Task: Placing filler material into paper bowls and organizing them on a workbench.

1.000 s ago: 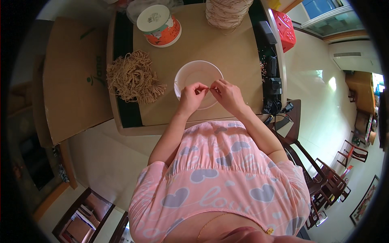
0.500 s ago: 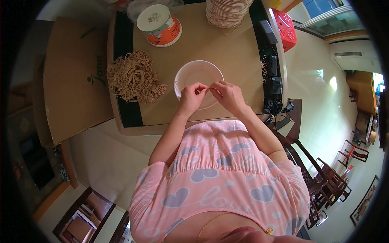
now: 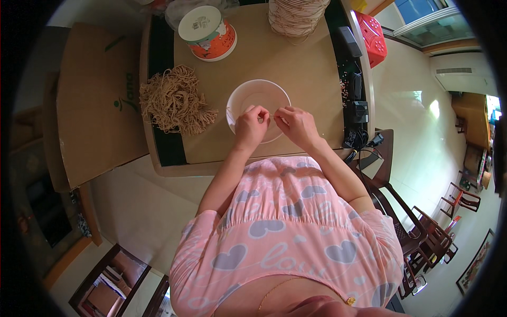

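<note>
Both hands meet over a round white tub (image 3: 259, 87) that stands near the front of the table. My left hand (image 3: 252, 127) is closed in a pinch above the tub's left side. Just across a small gap, my right hand (image 3: 297, 127) pinches too, its fingers bent toward the left one. A short, thin string (image 3: 271, 114) spans the gap between the fingertips; its ends are hidden in the fingers. Left of the tub lies a loose tangled heap of tan twine (image 3: 174, 100).
An orange and white paper tub (image 3: 215, 42) stands upside down at the back left. A tall coil of pale cord (image 3: 297, 18) is at the back. Black power adapters (image 3: 358, 112) and cables line the right edge. A large cardboard box (image 3: 95, 105) stands left of the table.
My fingertips have drawn slightly apart, so a bit of thin string shows between them. The left fingers have risen a little. The tub has barely shifted.
</note>
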The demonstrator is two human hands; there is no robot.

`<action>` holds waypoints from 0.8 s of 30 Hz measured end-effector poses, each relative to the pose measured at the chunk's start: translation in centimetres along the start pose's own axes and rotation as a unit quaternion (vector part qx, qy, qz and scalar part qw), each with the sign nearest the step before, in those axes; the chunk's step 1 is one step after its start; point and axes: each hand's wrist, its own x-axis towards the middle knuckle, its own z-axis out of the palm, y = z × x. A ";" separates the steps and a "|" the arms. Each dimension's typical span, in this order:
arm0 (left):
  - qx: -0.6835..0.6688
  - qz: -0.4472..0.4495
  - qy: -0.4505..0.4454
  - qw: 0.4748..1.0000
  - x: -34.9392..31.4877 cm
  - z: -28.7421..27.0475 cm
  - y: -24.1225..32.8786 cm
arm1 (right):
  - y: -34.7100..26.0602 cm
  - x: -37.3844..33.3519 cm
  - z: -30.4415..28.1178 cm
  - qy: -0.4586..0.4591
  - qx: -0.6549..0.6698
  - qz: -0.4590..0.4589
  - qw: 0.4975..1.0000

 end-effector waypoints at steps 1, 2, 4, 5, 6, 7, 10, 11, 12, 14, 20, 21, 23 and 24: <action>0.008 0.007 0.008 1.000 0.0 0.1 0.2 | 0.1 0.0 0.0 -0.002 0.001 0.000 1.000; 0.016 0.014 0.016 1.000 0.0 0.1 0.4 | 0.1 0.0 -0.1 -0.004 0.002 0.000 1.000; 0.002 -0.001 0.019 1.000 0.1 0.3 0.1 | -0.1 0.0 -0.3 -0.008 0.005 0.015 1.000; -0.013 -0.017 0.019 1.000 0.1 0.2 0.0 | -0.3 0.0 -0.4 -0.012 0.008 0.032 0.999; -0.014 -0.015 0.021 1.000 0.2 0.0 0.3 | -0.6 0.0 -0.6 -0.010 0.007 0.031 0.999; -0.026 -0.015 0.007 1.000 0.3 -0.5 0.6 | -0.9 0.1 -0.9 0.013 0.038 0.041 0.998; -0.066 -0.009 -0.012 0.998 0.3 -1.3 2.0 | -0.8 0.3 -1.1 0.037 0.101 0.029 0.994; -0.095 -0.005 -0.020 0.995 0.3 -1.6 2.6 | -0.7 0.4 -1.2 0.036 0.132 0.010 0.990; -0.095 -0.004 -0.018 0.995 0.2 -1.9 3.0 | -0.8 0.5 -1.5 0.037 0.132 0.008 0.991; -0.097 -0.006 -0.023 0.995 0.2 -2.5 3.9 | -1.4 0.7 -2.2 0.034 0.162 0.025 0.986; -0.162 -0.024 -0.119 0.979 -0.5 -5.0 5.3 | -1.8 -0.1 -3.5 0.032 0.157 -0.032 0.987; -0.162 -0.022 -0.116 0.980 -0.5 -5.2 5.6 | -1.7 -0.3 -3.5 0.032 0.155 -0.035 0.987; -0.166 -0.027 -0.124 0.978 -0.7 -5.6 6.2 | -1.2 -0.5 -3.3 0.047 0.146 -0.023 0.988; -0.167 -0.025 -0.122 0.978 -0.8 -5.7 6.2 | -0.8 -0.6 -3.1 0.048 0.145 -0.026 0.988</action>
